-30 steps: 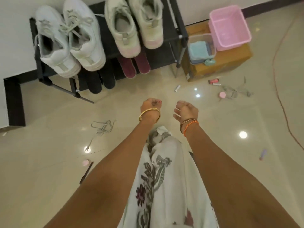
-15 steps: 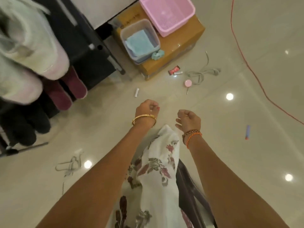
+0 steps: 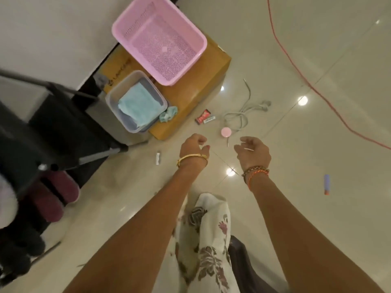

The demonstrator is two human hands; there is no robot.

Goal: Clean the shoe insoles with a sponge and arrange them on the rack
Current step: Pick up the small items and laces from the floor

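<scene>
The black shoe rack (image 3: 63,132) fills the left edge, blurred, with maroon insoles or slippers (image 3: 61,187) tucked under its lower tier, too smeared to tell which; against the wall sits a cardboard box (image 3: 190,98) carrying a pink perforated basket (image 3: 158,47) and a clear plastic tub (image 3: 135,102); inside the tub lies a pale blue cloth or sponge (image 3: 138,106), folded and soft-looking, and a small teal crumpled piece (image 3: 168,115), possibly the sponge itself, rests on the box just beside the tub's rim; an orange cord (image 3: 296,66) and a grey lace (image 3: 239,115) trail over the glossy floor; the left hand (image 3: 193,148) and right hand (image 3: 252,151) hover over the tiles near the box, both with fingers loosely curled and holding nothing that can be made out; judging by its look, the teal piece is light, squashy and probably damp, so a pinch across its bulk with thumb and two fingers should do, with little risk of harm; the insoles, if that is what the maroon shapes are, would be thin, floppy and light, best taken at the heel end or pinched along one edge so they do not fold while being wiped; the wet floor sheen suggests dropped things may skid
</scene>
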